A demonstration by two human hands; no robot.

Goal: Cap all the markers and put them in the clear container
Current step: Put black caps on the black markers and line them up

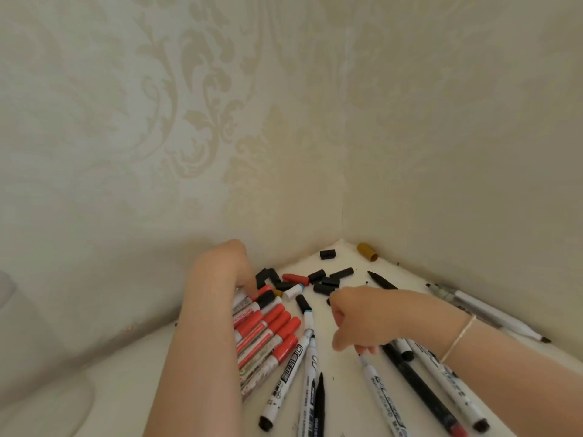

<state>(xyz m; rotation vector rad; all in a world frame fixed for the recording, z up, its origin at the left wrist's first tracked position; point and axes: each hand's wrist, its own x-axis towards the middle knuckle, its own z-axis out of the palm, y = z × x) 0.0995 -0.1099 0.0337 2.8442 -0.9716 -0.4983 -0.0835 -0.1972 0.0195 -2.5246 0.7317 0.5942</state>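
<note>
White surface (340, 386) runs into a corner where two walls meet, both papered in cream wallpaper (195, 127) with a pale leafy damask pattern; thin gold bracelet (459, 337) on one wrist.

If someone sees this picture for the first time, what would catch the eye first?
The row of red markers beside the left hand, on the white table. Next, the loose black caps scattered toward the corner. The right hand holds a white marker in a curled grip.

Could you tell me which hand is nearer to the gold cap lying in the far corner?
Right. The right hand lies below-left of the gold cap; the left hand is farther left, on the red markers.
</note>
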